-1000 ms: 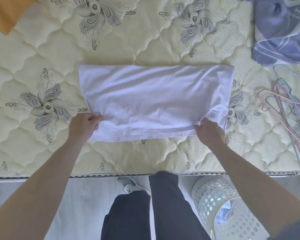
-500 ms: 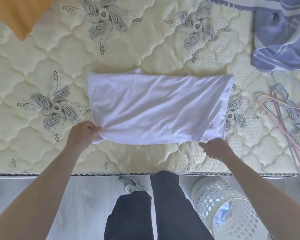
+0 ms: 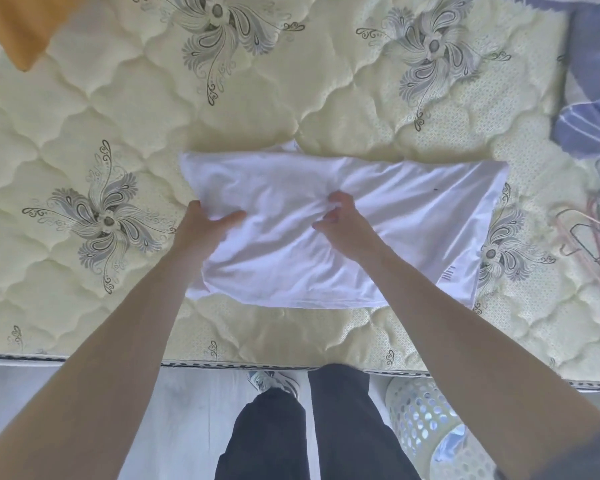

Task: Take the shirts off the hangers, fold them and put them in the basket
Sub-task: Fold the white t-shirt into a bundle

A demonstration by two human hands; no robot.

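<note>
Head view: my left hand [image 3: 205,232] grips the left edge of the white shirt [image 3: 413,230], and my right hand [image 3: 343,220] pinches its middle. It lies half-folded on the bed [image 3: 118,126]. The final fold and the near-right basket [image 3: 426,420] are left, I judge.

We've got soft, even light here, faint shadows only; the white shirt [image 3: 413,230] nearly blows out, wide-angle bend curves the mattress [image 3: 84,133] edge, and the corners go a touch soft.
</note>
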